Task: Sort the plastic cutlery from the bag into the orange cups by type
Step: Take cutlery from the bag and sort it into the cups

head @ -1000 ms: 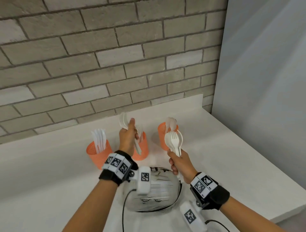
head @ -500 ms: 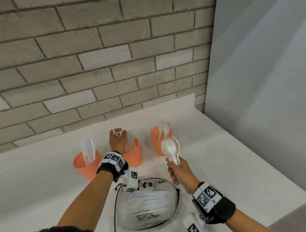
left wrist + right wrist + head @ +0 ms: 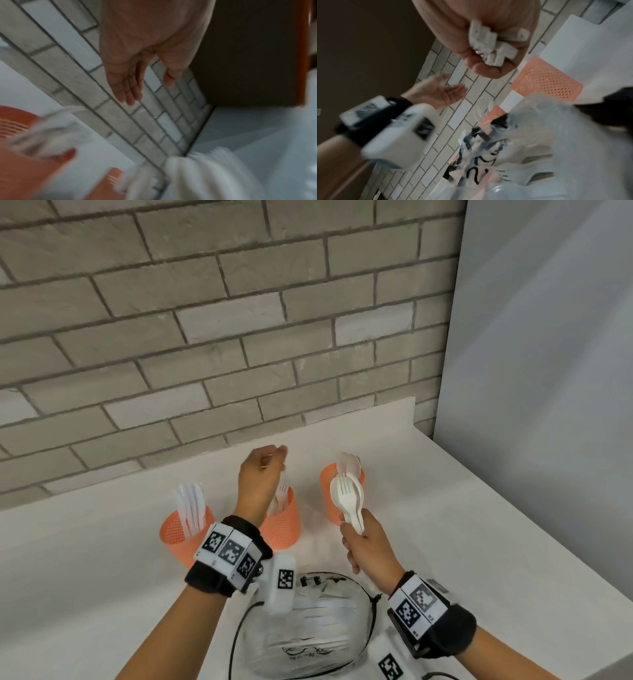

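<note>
Gripping a fanned bunch of white plastic spoons and a fork (image 3: 347,498) upright, right hand (image 3: 364,544) fingers sit just below the rightmost orange mesh cup (image 3: 330,501), while the left hand (image 3: 260,474), seemingly empty, hangs loose-fingered.

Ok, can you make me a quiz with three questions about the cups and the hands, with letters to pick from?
1. Where is the bag?
A. on the counter in front of the cups
B. hanging on the brick wall
C. inside a cup

2. How many orange cups are standing on the counter?
A. one
B. three
C. five

3. What is the left hand doing?
A. squeezing a bunch of knives
B. holding nothing, fingers relaxed
C. pulling the bag open

Answers:
1. A: the head view shows the bag lying nearer the person than the cups.
2. B: the left cup, the middle cup and the right cup stand in a row.
3. B: the left wrist view shows loose, empty fingers; it is the right hand that grips a bundle of cutlery.
</note>
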Tool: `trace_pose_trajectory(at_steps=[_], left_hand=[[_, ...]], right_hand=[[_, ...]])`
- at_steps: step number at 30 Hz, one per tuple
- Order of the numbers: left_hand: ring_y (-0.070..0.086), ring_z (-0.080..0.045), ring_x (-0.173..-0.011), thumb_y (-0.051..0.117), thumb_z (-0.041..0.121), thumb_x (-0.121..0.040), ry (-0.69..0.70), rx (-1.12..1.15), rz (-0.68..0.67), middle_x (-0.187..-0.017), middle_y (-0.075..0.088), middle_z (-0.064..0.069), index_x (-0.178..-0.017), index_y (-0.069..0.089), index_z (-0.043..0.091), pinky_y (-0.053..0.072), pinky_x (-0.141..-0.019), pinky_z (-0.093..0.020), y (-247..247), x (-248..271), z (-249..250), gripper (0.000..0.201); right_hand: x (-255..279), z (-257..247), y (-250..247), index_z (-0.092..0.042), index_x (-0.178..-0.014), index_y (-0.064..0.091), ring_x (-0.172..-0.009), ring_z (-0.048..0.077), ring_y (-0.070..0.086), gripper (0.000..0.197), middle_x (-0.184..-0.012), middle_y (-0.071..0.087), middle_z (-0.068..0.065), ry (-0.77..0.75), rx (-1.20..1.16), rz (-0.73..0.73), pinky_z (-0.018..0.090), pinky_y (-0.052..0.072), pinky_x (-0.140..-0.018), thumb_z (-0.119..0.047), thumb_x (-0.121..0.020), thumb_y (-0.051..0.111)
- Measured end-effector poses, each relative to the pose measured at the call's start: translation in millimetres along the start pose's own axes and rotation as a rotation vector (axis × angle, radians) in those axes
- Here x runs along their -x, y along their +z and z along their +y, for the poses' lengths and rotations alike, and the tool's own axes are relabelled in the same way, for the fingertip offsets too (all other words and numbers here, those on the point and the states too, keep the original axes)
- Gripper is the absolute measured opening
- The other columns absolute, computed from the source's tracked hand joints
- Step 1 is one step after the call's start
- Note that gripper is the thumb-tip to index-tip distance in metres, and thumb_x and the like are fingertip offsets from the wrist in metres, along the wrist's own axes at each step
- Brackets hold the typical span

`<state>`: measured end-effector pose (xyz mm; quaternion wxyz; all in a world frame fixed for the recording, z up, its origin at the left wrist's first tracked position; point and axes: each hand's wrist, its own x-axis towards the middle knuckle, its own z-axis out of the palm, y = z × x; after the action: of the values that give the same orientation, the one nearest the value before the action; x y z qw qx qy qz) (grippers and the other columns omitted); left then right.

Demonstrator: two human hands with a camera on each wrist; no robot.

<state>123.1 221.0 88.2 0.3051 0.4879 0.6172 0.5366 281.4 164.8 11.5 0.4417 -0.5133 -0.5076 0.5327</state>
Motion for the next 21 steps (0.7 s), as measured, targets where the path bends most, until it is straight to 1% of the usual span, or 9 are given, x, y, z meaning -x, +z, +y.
trace_pose_trajectory(at_steps=[3, 5, 8, 9, 11, 13, 16, 18, 21], left_hand=[[0.059, -0.018, -0.105, 0.062, 0.052, -0.079, -0.125, 0.029, -0.232, -0.114, 0.060, -0.004, -0.133, 0.038, 0.010, 0.047, -0.091, -0.032, 9, 40, 15, 0.073], [0.056, -0.018, -0.112, 0.070, 0.056, -0.068, -0.203, 0.030, -0.353, -0.115, 0.059, 0.001, -0.135, 0.034, 0.016, 0.044, -0.094, -0.029, 20, 63, 14, 0.086], [0.059, 0.000, -0.089, 0.073, 0.027, -0.077, -0.175, 0.118, -0.364, -0.094, 0.062, 0.014, -0.095, 0.051, 0.034, 0.046, -0.071, -0.012, 39, 79, 2, 0.029], [0.058, 0.004, -0.080, 0.072, 0.020, -0.079, -0.153, 0.165, -0.352, -0.087, 0.062, 0.015, -0.086, 0.051, 0.035, 0.047, -0.063, -0.007, 43, 81, -2, 0.027], [0.059, 0.003, -0.076, 0.067, 0.014, -0.083, -0.126, 0.232, -0.294, -0.084, 0.063, 0.009, -0.082, 0.054, 0.032, 0.048, -0.060, -0.005, 47, 84, -5, 0.022], [0.062, -0.001, -0.078, 0.064, 0.016, -0.086, -0.113, 0.266, -0.275, -0.085, 0.065, 0.007, -0.084, 0.056, 0.029, 0.050, -0.065, -0.008, 47, 83, -7, 0.015], [0.066, -0.009, -0.074, 0.061, 0.021, -0.088, -0.137, 0.293, -0.313, -0.076, 0.070, 0.005, -0.084, 0.058, 0.024, 0.053, -0.070, -0.018, 43, 78, -12, 0.006], [0.066, -0.014, -0.068, 0.060, 0.021, -0.088, -0.187, 0.320, -0.352, -0.068, 0.070, 0.002, -0.079, 0.061, 0.021, 0.054, -0.072, -0.028, 40, 76, -13, 0.009], [0.064, -0.019, -0.064, 0.060, 0.026, -0.088, -0.230, 0.302, -0.426, -0.069, 0.067, -0.007, -0.080, 0.062, 0.017, 0.051, -0.066, -0.030, 41, 76, -13, 0.012]], right_hand=[[-2, -2, 9, -0.019, -0.093, 0.048, -0.045, 0.008, 0.040, 0.010, -0.065, 0.045, -0.001, -0.062, 0.052, -0.003, 0.017, 0.033, -0.039, -0.010, -0.092, 0.044], [0, -6, 16, -0.021, -0.098, 0.049, -0.061, 0.010, 0.051, 0.012, -0.078, 0.054, -0.003, -0.111, 0.097, 0.003, 0.016, 0.039, -0.051, -0.011, -0.093, 0.045], [5, -7, 25, -0.010, -0.126, 0.045, -0.101, 0.019, 0.061, 0.033, -0.110, 0.062, 0.004, -0.172, 0.265, 0.008, 0.021, 0.044, -0.077, -0.011, -0.094, 0.045], [8, -7, 25, -0.007, -0.129, 0.043, -0.105, 0.022, 0.061, 0.036, -0.114, 0.063, 0.008, -0.186, 0.318, 0.010, 0.021, 0.043, -0.077, -0.010, -0.093, 0.044], [12, -6, 24, -0.006, -0.132, 0.037, -0.098, 0.022, 0.064, 0.041, -0.110, 0.065, 0.009, -0.190, 0.331, 0.002, 0.020, 0.045, -0.072, -0.008, -0.092, 0.046], [14, -7, 20, -0.010, -0.130, 0.037, -0.074, 0.011, 0.063, 0.040, -0.094, 0.063, -0.002, -0.173, 0.273, -0.049, 0.014, 0.045, -0.057, -0.011, -0.091, 0.049], [15, -11, 6, -0.014, -0.109, 0.049, -0.044, 0.006, 0.055, 0.019, -0.071, 0.057, 0.000, -0.067, 0.042, -0.243, 0.019, 0.046, -0.043, -0.010, -0.091, 0.053], [18, -15, -2, -0.011, -0.095, 0.057, -0.046, 0.010, 0.057, 0.005, -0.067, 0.058, 0.007, 0.047, -0.151, -0.373, 0.022, 0.050, -0.047, -0.008, -0.091, 0.055], [24, -18, -7, -0.011, -0.088, 0.059, -0.047, 0.010, 0.056, 0.009, -0.064, 0.062, 0.004, 0.142, -0.291, -0.454, 0.020, 0.049, -0.048, -0.012, -0.093, 0.051]])
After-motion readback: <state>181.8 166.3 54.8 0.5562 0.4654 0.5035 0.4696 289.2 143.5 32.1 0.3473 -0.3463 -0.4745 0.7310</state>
